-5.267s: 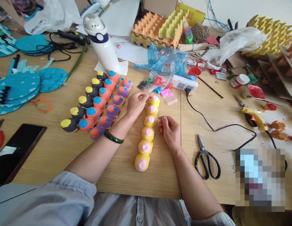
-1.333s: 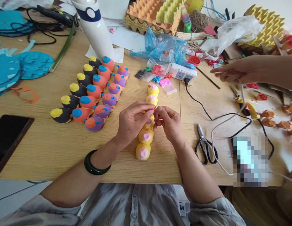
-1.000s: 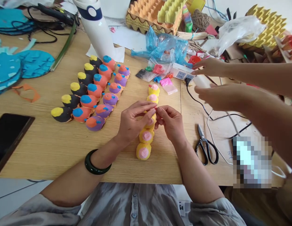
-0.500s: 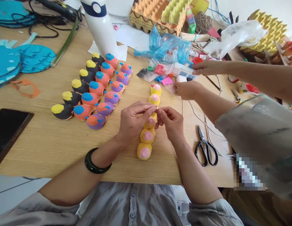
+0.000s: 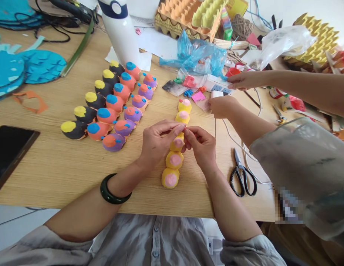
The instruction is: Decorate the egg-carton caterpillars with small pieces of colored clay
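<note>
My left hand [image 5: 158, 142] and my right hand [image 5: 201, 146] meet fingertip to fingertip over a yellow egg-carton strip with pink tops [image 5: 174, 159]. Both hands are pinched together on a tiny bit of something too small to name, just above the strip's middle cups. A dark green bangle [image 5: 112, 190] sits on my left wrist. Left of the strip lie three painted rows: black with yellow tops [image 5: 90, 111], orange with blue tops [image 5: 112, 107] and purple with orange tops [image 5: 133, 114].
Another person's two hands [image 5: 224, 105] [image 5: 244, 79] reach in from the right at a white power strip [image 5: 219, 87], one holding a white plug. Black scissors [image 5: 241, 177] lie right of my hands. A white bottle [image 5: 120, 31], egg trays [image 5: 185, 16], clay packets [image 5: 194, 94] and a phone [image 5: 9, 151] also lie here.
My left hand came back from the strip's far end and joined my right hand in a pinch. Another person's arms reached in from the right to the power strip with a white plug.
</note>
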Motion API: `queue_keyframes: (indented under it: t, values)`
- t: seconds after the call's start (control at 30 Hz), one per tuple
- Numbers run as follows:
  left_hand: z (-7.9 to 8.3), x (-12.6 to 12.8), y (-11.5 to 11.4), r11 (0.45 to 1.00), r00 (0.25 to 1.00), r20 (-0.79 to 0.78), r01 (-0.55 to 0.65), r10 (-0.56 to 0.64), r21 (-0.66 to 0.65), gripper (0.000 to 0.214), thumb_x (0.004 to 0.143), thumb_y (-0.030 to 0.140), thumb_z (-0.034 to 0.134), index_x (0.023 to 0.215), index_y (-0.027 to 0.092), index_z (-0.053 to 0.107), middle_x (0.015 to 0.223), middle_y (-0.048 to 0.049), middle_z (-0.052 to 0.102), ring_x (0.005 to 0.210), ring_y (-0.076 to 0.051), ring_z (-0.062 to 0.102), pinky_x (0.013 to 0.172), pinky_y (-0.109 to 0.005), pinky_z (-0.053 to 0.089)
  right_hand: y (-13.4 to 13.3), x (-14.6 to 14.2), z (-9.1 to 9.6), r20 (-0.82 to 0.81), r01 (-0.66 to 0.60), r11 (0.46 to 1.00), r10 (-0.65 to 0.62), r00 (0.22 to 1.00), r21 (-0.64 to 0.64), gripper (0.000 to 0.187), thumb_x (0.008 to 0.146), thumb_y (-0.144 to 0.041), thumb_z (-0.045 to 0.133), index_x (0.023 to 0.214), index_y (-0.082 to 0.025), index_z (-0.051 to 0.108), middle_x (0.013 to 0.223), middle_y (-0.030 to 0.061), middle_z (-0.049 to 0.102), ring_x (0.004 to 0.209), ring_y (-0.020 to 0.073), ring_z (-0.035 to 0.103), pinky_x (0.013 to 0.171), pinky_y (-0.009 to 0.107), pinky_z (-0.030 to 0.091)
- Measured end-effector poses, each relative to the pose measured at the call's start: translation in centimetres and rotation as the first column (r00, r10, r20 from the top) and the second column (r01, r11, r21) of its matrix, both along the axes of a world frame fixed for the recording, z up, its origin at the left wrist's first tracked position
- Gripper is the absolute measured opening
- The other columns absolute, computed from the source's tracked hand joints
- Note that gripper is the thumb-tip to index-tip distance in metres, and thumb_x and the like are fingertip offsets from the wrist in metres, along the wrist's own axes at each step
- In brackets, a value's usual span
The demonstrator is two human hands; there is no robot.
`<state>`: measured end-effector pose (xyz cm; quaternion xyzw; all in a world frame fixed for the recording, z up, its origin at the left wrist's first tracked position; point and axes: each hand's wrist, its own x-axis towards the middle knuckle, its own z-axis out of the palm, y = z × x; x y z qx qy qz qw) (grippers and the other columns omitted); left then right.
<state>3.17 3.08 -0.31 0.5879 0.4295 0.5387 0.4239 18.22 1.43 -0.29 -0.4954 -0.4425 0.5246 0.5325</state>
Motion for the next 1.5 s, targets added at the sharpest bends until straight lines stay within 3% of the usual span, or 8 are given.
queue_keyframes:
  t: [0.13, 0.33, 0.5, 0.67, 0.97, 1.1, 1.27, 1.5]
  values:
    - [-0.13, 0.26, -0.1, 0.998, 0.998, 0.059, 0.004, 0.0, -0.07, 0.026, 0.101, 0.05, 0.07, 0.108, 0.03, 0.083, 0.104, -0.0045, 0.084, 0.091, -0.023, 0.079, 0.082, -0.045, 0.068, 0.03, 0.04, 0.02, 0.001, 0.035, 0.999, -0.035, 0.999, 0.016, 0.032, 0.082, -0.054, 0.085, 0.083, -0.024, 0.076, 0.062, -0.0058, 0.061, 0.049, 0.0082, 0.05, 0.046, 0.025, 0.057]
    - [-0.13, 0.16, -0.06, 0.998, 0.999, 0.027, 0.022, -0.02, -0.06, 0.022, 0.095, 0.054, 0.077, 0.093, 0.033, 0.083, 0.097, -0.0035, 0.083, 0.082, -0.024, 0.078, 0.071, -0.043, 0.067, 0.0, 0.02, 0.16, -0.016, 0.021, 1.0, -0.021, 1.0, 0.015, 0.034, 0.081, -0.055, 0.087, 0.082, -0.024, 0.076, 0.061, -0.0062, 0.06, 0.049, 0.0083, 0.05, 0.046, 0.025, 0.057]
    - [-0.38, 0.23, -0.03, 0.999, 1.0, 0.008, 0.012, -0.012, -0.031, 0.022, 0.096, 0.048, 0.076, 0.094, 0.028, 0.083, 0.097, -0.0044, 0.083, 0.086, -0.024, 0.079, 0.076, -0.042, 0.067, -0.08, -0.04, 0.29, -0.01, -0.022, 1.0, 0.021, 1.0, -0.011, 0.033, 0.083, -0.055, 0.085, 0.084, -0.023, 0.076, 0.061, -0.0056, 0.061, 0.05, 0.0091, 0.052, 0.045, 0.024, 0.056]
    - [-0.07, 0.29, -0.07, 0.999, 0.999, 0.044, 0.012, -0.009, -0.053, 0.028, 0.1, 0.045, 0.07, 0.113, 0.024, 0.083, 0.115, -0.0065, 0.083, 0.099, -0.021, 0.079, 0.081, -0.031, 0.066, 0.11, 0.14, -0.09, -0.035, -0.008, 1.0, 0.008, 0.999, 0.004, 0.034, 0.086, -0.056, 0.081, 0.085, -0.023, 0.075, 0.064, -0.0053, 0.06, 0.051, 0.0086, 0.05, 0.045, 0.024, 0.056]
    - [0.09, 0.05, -0.16, 0.993, 0.991, -0.132, 0.024, -0.009, 0.115, 0.018, 0.099, 0.028, 0.068, 0.103, 0.023, 0.085, 0.103, -0.005, 0.083, 0.097, -0.02, 0.077, 0.09, -0.032, 0.062, 0.24, 0.2, -0.21, -0.069, -0.006, 1.0, 0.008, 0.998, 0.025, 0.034, 0.084, -0.055, 0.083, 0.08, -0.023, 0.074, 0.062, -0.0053, 0.059, 0.051, 0.0086, 0.049, 0.044, 0.023, 0.055]
    - [0.28, 0.16, -0.2, 1.0, 0.999, -0.03, 0.018, -0.017, 0.013, 0.02, 0.1, 0.032, 0.069, 0.108, 0.022, 0.085, 0.11, -0.0062, 0.083, 0.099, -0.02, 0.078, 0.084, -0.029, 0.064, 0.28, 0.2, -0.3, -0.075, 0.0, 0.999, 0.002, 0.997, 0.035, 0.033, 0.085, -0.054, 0.082, 0.08, -0.023, 0.075, 0.062, -0.0053, 0.059, 0.051, 0.0077, 0.048, 0.042, 0.021, 0.051]
    - [0.31, 0.33, -0.15, 0.996, 0.995, 0.094, 0.04, -0.032, -0.078, 0.015, 0.094, 0.035, 0.077, 0.098, 0.023, 0.086, 0.099, -0.0055, 0.083, 0.09, -0.019, 0.077, 0.08, -0.031, 0.064, 0.26, 0.16, -0.47, -0.05, -0.022, 0.999, 0.023, 0.998, 0.029, 0.035, 0.086, -0.055, 0.081, 0.079, -0.022, 0.073, 0.062, -0.0054, 0.058, 0.051, 0.0076, 0.049, 0.045, 0.022, 0.054]
    - [0.5, 0.06, -0.1, 0.995, 0.996, 0.091, 0.001, 0.009, -0.105, 0.011, 0.091, 0.036, 0.081, 0.09, 0.027, 0.086, 0.095, -0.0053, 0.083, 0.088, -0.023, 0.077, 0.083, -0.039, 0.063, 0.18, 0.09, -0.38, -0.067, -0.047, 0.999, 0.048, 0.997, 0.006, 0.037, 0.087, -0.057, 0.079, 0.079, -0.022, 0.074, 0.065, -0.004, 0.059, 0.053, 0.0088, 0.05, 0.046, 0.023, 0.057]
